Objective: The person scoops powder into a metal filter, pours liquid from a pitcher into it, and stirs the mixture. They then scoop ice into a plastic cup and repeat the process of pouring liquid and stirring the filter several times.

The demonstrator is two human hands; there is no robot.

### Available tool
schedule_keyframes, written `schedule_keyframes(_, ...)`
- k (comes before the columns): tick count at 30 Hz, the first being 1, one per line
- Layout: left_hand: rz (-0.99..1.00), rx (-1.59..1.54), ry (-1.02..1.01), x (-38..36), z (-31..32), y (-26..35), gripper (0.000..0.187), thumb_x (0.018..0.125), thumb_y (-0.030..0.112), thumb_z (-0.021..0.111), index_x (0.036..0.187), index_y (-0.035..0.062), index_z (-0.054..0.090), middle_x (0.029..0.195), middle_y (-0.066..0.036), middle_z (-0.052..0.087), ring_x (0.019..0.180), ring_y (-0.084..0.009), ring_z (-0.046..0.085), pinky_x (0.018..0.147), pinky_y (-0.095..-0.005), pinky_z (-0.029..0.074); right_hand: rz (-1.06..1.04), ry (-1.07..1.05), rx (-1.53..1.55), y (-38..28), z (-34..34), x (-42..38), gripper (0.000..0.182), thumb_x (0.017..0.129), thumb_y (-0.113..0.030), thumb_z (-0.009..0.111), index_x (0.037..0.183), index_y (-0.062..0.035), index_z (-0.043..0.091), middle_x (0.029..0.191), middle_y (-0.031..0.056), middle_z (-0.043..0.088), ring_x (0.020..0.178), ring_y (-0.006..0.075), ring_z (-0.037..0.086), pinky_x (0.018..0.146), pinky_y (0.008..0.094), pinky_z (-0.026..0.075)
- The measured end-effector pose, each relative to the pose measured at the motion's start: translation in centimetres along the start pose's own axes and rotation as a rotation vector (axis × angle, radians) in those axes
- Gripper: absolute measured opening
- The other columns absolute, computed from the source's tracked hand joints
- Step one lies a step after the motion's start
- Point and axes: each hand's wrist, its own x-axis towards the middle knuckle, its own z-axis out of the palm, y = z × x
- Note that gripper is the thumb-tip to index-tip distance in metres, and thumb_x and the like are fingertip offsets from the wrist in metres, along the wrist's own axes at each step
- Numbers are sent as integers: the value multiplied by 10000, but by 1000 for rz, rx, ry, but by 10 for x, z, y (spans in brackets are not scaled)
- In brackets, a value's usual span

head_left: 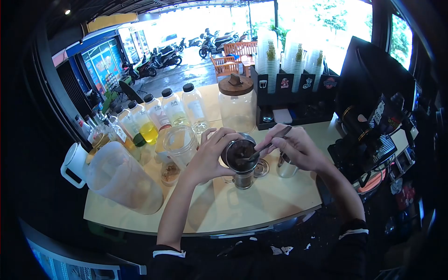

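Note:
My left hand (pixel 211 156) is wrapped round the side of a round container (pixel 231 161) with dark brown contents. The container is tilted so that its mouth faces me. Between its fingers and thumb, my right hand (pixel 298 149) grips a spoon (pixel 281 135), whose lower end reaches into the container's mouth. Directly below stands a small shiny cup (pixel 244 181), partly hidden by the container. Beside it lies a round metal lid (pixel 262 168). A metal pitcher (pixel 286 167) stands under my right hand.
A large translucent pitcher (pixel 121 179) and a clear jar (pixel 180 142) stand left. Several bottles (pixel 193 109) line the back, near a wooden-lidded jar (pixel 237 109). Stacked plastic cups (pixel 293 56) fill a black rack (pixel 294 98). Dark equipment (pixel 357 126) occupies the right.

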Motion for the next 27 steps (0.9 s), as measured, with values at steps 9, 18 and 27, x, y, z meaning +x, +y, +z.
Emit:
schedule_keyframes(9,20,-20,17,2,4,-7,811,470,238,854,1207,169,523,1184,-23,529,1182,-254,472,1085,-452,277,-116,5,-142,-6,-3,4,165,942,-12,464,993,33,614,959,99,671,831,151,671,776,276,539)
schedule_keyframes(18,-31,22,61,1,7,-5,776,487,338,849,1155,134,510,1104,-51,602,1095,-249,579,1120,-475,253,-99,221,257,-8,0,0,122,981,-78,444,1034,15,502,993,160,646,894,192,663,794,309,547)
schedule_keyframes(27,-27,145,140,0,17,-6,787,505,448,837,1140,114,513,1021,-62,613,977,-258,627,1106,-490,301,-296,248,-317,2,14,-11,104,904,-39,597,985,25,611,997,149,643,885,223,675,741,316,566)
